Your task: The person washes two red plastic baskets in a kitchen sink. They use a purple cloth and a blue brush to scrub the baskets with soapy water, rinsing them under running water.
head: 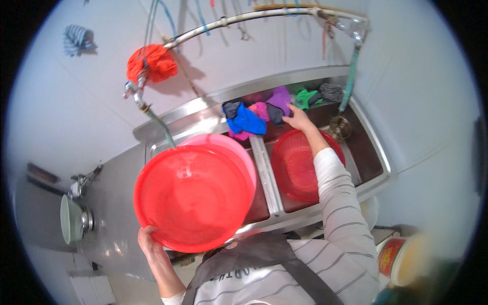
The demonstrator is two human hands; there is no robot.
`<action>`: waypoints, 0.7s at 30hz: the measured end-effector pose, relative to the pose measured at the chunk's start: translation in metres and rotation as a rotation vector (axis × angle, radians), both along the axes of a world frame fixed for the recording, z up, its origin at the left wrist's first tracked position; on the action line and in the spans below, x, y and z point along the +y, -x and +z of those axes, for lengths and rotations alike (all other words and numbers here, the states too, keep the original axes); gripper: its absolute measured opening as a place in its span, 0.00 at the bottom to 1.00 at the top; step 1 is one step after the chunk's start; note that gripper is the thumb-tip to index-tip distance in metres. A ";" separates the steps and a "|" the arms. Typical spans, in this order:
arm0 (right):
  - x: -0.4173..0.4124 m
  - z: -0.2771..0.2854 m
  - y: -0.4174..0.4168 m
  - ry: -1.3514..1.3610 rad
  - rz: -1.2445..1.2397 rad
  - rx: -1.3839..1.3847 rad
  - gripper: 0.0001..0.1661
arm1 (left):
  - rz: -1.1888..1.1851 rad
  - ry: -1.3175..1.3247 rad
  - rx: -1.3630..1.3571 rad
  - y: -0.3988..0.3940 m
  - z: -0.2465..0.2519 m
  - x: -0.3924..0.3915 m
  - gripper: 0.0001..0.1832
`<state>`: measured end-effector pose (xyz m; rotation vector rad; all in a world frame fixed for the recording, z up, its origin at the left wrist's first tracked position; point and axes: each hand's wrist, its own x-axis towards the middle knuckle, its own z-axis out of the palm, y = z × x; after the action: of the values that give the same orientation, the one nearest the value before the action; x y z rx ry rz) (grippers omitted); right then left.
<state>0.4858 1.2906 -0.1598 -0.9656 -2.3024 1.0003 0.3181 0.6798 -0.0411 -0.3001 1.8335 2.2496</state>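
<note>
My left hand (150, 241) grips the rim of a large red plastic colander (192, 198), tilted over the left sink basin. Under its far edge shows a pink plastic basin (236, 152). My right hand (299, 117) reaches to the back of the sink, fingers apart at the edge of a purple cloth (281, 100) with a grey side. Whether the fingertips touch it I cannot tell. Left of it lie a pink cloth (260, 111) and a blue cloth (247, 121). A second red colander (295, 167) sits in the right basin beneath my right forearm.
A green hose (159, 127) hangs from the left tap (133, 91); another hose (349, 82) hangs at right, above a round metal strainer (340, 127). A green cloth (306, 99) and steel scourer (331, 92) lie behind. A steel divider (265, 175) separates the basins.
</note>
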 end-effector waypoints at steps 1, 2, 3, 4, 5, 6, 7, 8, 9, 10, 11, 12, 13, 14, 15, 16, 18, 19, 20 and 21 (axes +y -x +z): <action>-0.016 0.006 0.005 0.021 0.025 -0.102 0.38 | 0.032 0.015 0.037 -0.001 0.003 -0.012 0.18; -0.028 0.007 0.013 -0.008 -0.001 -0.063 0.35 | 0.062 0.031 0.072 -0.001 0.006 -0.022 0.18; -0.037 0.004 0.016 -0.034 -0.039 -0.031 0.33 | 0.079 0.049 0.101 0.001 0.008 -0.028 0.17; -0.045 -0.003 0.026 -0.058 -0.091 0.051 0.29 | 0.138 0.082 0.136 0.003 0.013 -0.031 0.16; -0.053 -0.009 0.037 -0.080 -0.146 0.132 0.25 | 0.193 0.116 0.171 0.005 0.018 -0.030 0.16; -0.073 -0.007 0.051 -0.148 -0.118 0.268 0.18 | 0.255 0.152 0.207 0.006 0.023 -0.029 0.15; -0.094 -0.008 0.068 -0.087 -0.075 0.404 0.15 | 0.249 0.139 0.277 0.007 0.026 -0.024 0.14; -0.118 -0.009 0.079 -0.098 0.007 0.367 0.14 | 0.240 0.127 0.348 0.008 0.029 -0.018 0.14; -0.153 0.003 0.090 -0.106 0.095 0.330 0.13 | 0.237 0.119 0.417 0.008 0.031 -0.013 0.13; -0.172 -0.014 0.101 -0.016 0.206 0.223 0.13 | 0.257 0.149 0.490 0.013 0.025 -0.004 0.12; -0.191 -0.038 0.114 0.074 0.317 0.114 0.13 | 0.277 0.180 0.561 0.018 0.017 0.004 0.12; -0.217 -0.057 0.121 0.038 0.412 -0.005 0.18 | 0.265 0.202 0.607 0.020 0.012 0.013 0.12; -0.244 -0.071 0.125 0.003 0.509 -0.125 0.23 | 0.259 0.316 0.723 0.018 0.014 0.025 0.14; -0.269 -0.062 0.132 -0.061 0.622 -0.381 0.31 | 0.259 0.409 0.788 0.020 0.006 0.027 0.15; -0.288 -0.052 0.137 -0.134 0.723 -0.637 0.40 | 0.255 0.495 0.854 0.025 -0.002 0.028 0.17; -0.300 -0.071 0.142 -0.153 0.715 -0.683 0.46 | 0.225 0.541 0.894 0.025 -0.001 0.038 0.16; -0.322 -0.105 0.158 -0.146 0.652 -0.721 0.57 | 0.169 0.642 0.970 0.026 0.005 0.050 0.14; -0.333 -0.114 0.162 -0.097 0.619 -0.702 0.58 | 0.139 0.658 1.054 0.032 0.001 0.049 0.12; -0.343 -0.123 0.166 -0.049 0.586 -0.684 0.59 | 0.108 0.672 1.138 0.039 -0.004 0.046 0.11; -0.354 -0.126 0.171 0.004 0.553 -0.663 0.60 | 0.072 0.688 1.224 0.046 -0.009 0.044 0.10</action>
<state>0.3152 0.9363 -0.2861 -0.7427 -3.2432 0.9780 0.2723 0.7241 -0.0496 1.1944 3.1274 1.8011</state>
